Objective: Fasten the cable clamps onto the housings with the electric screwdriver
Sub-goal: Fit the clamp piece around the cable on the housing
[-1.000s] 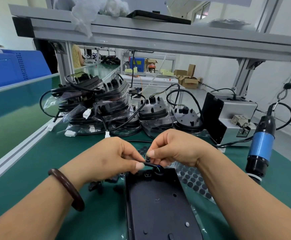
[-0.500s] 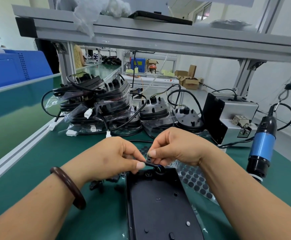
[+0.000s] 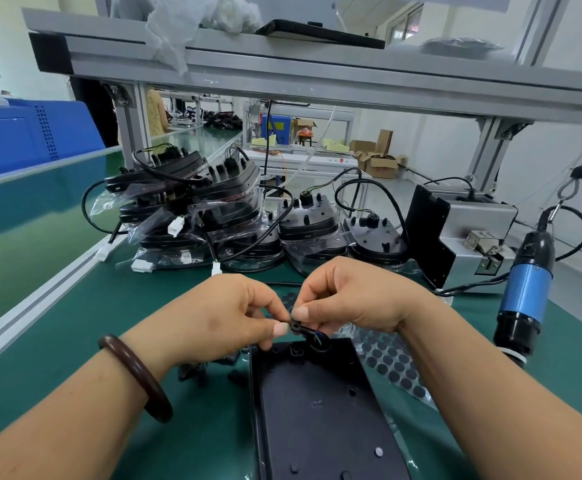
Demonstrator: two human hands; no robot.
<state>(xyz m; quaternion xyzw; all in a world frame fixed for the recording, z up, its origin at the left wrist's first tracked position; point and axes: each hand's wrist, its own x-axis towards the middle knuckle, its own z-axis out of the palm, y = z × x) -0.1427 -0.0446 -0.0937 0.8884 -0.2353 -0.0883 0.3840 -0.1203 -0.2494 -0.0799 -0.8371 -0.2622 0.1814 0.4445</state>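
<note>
We worked at a green surface (image 3: pixel 75 323) under one grey aluminium shelf (image 3: pixel 282 74), with a blue crate (image 3: pixel 23 133) off to the left and cardboard boxes (image 3: pixel 379 161) far back in the room. One black housing (image 3: pixel 317 410) lay flat in front of us, its long side running away from us. Both hands were over its far edge. The left hand (image 3: pixel 227 317), with one brown bracelet (image 3: pixel 137 375) on its wrist, had thumb and forefinger closed on the small black cable clamp (image 3: pixel 296 325). The right hand (image 3: pixel 351 296) pinched the same clamp from the other side, its thumb tip on top. The two thumbs were almost touching. The clamp sat on a short black cable (image 3: pixel 312 332) that ran down into the housing near its far right corner, where a few coloured wires showed.

One blue electric screwdriver (image 3: pixel 524 292) hung tip down from a hook (image 3: pixel 566 192) at the right, well apart from both hands. Behind it stood one grey box (image 3: pixel 473 237) with a black front plate. One clear sheet of round black pads (image 3: pixel 389 362) lay just beside the housing, partly under the right wrist.

At the back of the surface lay a pile of bagged housings (image 3: pixel 192 216) with looping cables. We could not count the pile, but two more housings (image 3: pixel 306 220) lay singly to its right. We counted four white connectors (image 3: pixel 176 226) on the cable ends around the pile.
</note>
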